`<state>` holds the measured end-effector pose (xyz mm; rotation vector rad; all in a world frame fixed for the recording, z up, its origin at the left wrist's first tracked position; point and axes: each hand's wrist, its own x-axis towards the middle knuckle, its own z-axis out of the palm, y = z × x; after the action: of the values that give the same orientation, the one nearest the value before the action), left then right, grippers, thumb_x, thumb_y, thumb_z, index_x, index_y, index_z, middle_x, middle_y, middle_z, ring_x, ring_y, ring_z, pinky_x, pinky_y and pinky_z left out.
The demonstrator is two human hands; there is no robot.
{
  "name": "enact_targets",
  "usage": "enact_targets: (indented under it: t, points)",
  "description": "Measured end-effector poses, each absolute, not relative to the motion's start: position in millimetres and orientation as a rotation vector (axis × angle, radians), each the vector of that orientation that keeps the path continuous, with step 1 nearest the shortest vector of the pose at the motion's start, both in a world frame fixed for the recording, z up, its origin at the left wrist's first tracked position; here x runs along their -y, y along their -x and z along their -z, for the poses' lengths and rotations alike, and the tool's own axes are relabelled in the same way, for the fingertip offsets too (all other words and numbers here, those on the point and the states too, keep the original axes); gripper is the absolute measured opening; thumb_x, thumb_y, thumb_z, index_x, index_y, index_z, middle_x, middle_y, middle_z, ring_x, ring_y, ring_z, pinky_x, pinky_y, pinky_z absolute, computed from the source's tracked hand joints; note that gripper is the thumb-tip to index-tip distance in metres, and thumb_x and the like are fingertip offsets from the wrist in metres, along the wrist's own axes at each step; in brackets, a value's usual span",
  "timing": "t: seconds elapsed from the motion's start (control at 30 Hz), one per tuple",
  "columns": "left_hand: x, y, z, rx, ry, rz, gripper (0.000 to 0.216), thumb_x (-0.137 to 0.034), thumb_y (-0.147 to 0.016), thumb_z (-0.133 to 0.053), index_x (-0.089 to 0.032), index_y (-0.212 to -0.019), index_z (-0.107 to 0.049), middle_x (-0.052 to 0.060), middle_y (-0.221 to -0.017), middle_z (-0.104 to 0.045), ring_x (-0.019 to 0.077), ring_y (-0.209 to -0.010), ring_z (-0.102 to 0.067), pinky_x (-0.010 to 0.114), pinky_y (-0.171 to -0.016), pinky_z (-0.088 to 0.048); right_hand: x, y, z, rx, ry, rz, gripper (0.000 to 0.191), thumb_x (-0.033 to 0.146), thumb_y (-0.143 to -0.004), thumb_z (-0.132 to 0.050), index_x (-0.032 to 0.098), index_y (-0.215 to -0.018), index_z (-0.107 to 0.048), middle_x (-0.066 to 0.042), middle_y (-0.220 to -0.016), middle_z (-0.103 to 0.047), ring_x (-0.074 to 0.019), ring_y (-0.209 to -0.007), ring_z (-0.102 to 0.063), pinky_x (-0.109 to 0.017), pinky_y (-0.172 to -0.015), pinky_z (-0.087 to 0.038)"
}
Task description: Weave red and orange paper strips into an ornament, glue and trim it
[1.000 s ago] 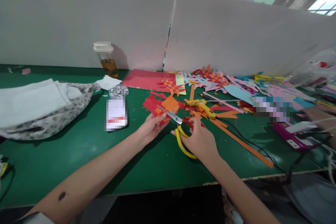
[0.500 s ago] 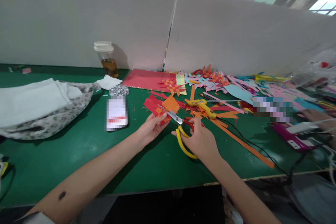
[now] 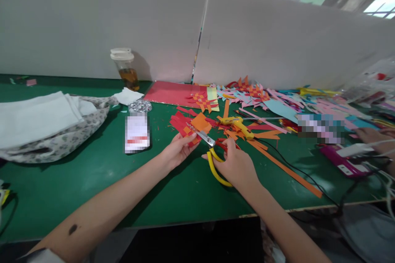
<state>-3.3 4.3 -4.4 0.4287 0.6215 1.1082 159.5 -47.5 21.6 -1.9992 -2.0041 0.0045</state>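
Observation:
My left hand [image 3: 179,150] pinches a woven piece of red and orange paper [image 3: 187,130] by its near edge, above the table. My right hand [image 3: 237,162] is wrapped round the handles of a pair of scissors [image 3: 211,141], one handle yellow and the other partly red. The metal blades lie across the paper, close to my left fingertips. Just beyond, an orange square of paper [image 3: 201,122] shows past the blades; whether it is joined to the woven piece I cannot tell. A yellow glue gun [image 3: 239,125] rests to the right.
Orange strips [image 3: 290,171] and a pile of coloured paper scraps [image 3: 243,98] cover the right side. A lidded cup [image 3: 127,70], a phone [image 3: 137,133] and a patterned cloth bag [image 3: 70,135] stand left. A purple power strip [image 3: 342,162] and another person's hand [image 3: 375,139] are far right.
Almost nothing differs. Both hands, the scissors and the woven paper keep nearly the same position.

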Motion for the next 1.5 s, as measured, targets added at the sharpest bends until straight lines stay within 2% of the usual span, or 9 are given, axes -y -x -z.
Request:
enact_targets:
  t: [0.33,0.53,0.77,1.0,1.23,1.5]
  points:
    - [-5,3,5,-0.64,-0.46,-1.098,0.017,-0.007,-0.07,-0.065,-0.015,-0.085,-0.062,0.002,-0.083,-0.068,0.0093,-0.071,-0.065,0.02,-0.072,-0.052,47,-164,-21,2.053,1.957,0.054,0.044,0.062,-0.073,-0.043,0.02,-0.086,-0.04,0.004,-0.048,-0.045,-0.0142,-0.04,-0.046,-0.022,-0.042,-0.02]
    - [-4,3,2,-0.648,-0.447,-1.098,0.016,-0.006,-0.07,-0.065,-0.014,-0.083,-0.062,0.001,-0.081,-0.069,0.0093,-0.07,-0.065,0.019,-0.068,-0.053,48,-166,-20,2.052,1.923,0.054,0.043,0.061,-0.073,-0.044,0.02,-0.086,-0.041,0.005,-0.048,-0.045,-0.0126,-0.038,-0.045,-0.021,-0.042,-0.021]
    - [-5,5,0,-0.682,-0.491,-1.104,0.022,-0.012,-0.071,-0.067,-0.014,-0.093,-0.064,0.005,-0.093,-0.069,0.0133,-0.08,-0.066,0.023,-0.074,-0.054,46,-169,-20,2.017,2.003,-0.095,0.041,0.058,-0.072,-0.046,0.021,-0.088,-0.042,0.003,-0.052,-0.048,-0.0139,-0.041,-0.047,-0.022,-0.043,-0.022]
    - [-5,3,-3,-0.74,-0.522,-1.17,0.018,-0.013,-0.07,-0.068,-0.014,-0.088,-0.066,0.005,-0.089,-0.07,0.0133,-0.077,-0.066,0.023,-0.072,-0.054,44,-169,-21,1.999,2.051,-0.193,0.037,0.056,-0.072,-0.047,0.022,-0.085,-0.039,0.004,-0.051,-0.048,-0.0159,-0.044,-0.05,-0.022,-0.042,-0.021]
    - [-6,5,0,-0.796,-0.609,-1.199,0.025,-0.018,-0.065,-0.073,-0.012,-0.089,-0.067,0.008,-0.093,-0.07,0.0142,-0.076,-0.066,0.023,-0.071,-0.052,44,-171,-20,2.004,2.022,-0.151,0.039,0.058,-0.071,-0.047,0.022,-0.083,-0.04,0.004,-0.051,-0.048,-0.0157,-0.044,-0.051,-0.022,-0.042,-0.022]
    - [-8,6,2,-0.794,-0.701,-1.212,0.024,-0.023,-0.064,-0.074,-0.011,-0.084,-0.067,0.009,-0.087,-0.071,0.0143,-0.072,-0.066,0.022,-0.067,-0.052,46,-175,-15,1.997,1.942,-0.113,0.038,0.057,-0.07,-0.049,0.023,-0.08,-0.038,0.006,-0.046,-0.045,-0.0145,-0.041,-0.049,-0.021,-0.042,-0.022]
